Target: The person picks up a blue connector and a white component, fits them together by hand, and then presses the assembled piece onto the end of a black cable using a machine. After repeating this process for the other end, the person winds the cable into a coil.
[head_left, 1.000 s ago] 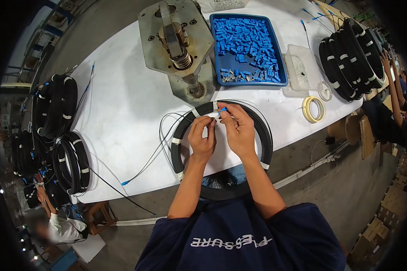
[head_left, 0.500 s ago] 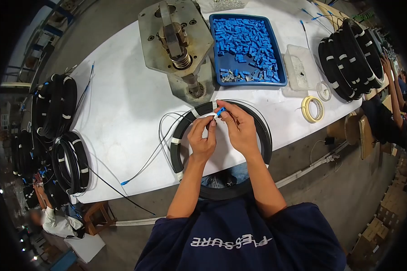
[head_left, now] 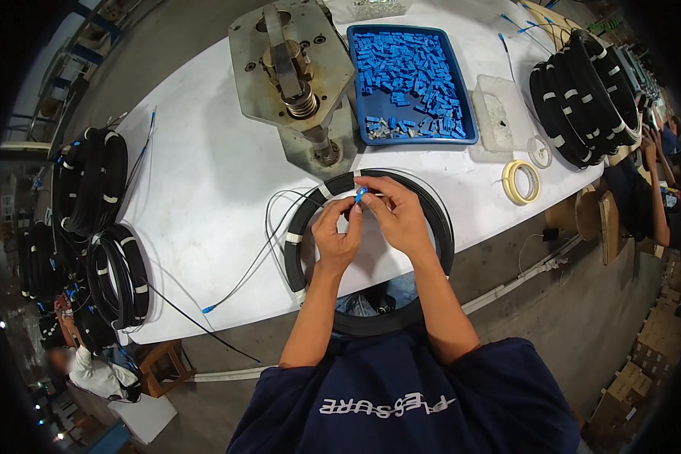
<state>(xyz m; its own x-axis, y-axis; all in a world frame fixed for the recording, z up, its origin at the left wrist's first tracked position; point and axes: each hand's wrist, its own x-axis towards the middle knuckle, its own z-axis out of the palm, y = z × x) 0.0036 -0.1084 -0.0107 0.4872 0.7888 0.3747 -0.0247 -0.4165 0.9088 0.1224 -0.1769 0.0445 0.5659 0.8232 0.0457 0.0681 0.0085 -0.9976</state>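
Small blue plastic connector [head_left: 360, 195] sits pinched between fingertips of my left hand [head_left: 336, 236] and right hand [head_left: 398, 217], wrists raised over the black coiled cable [head_left: 440, 227].

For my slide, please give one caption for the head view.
Two hands, left and right, pinch a small blue connector above a black cable coil.

My feed bright, even overhead light — mild glare on white table [head_left: 204, 174], soft shadows. Strong fisheye bend, black vignette at corners — I see edges blurred, centre sharp.
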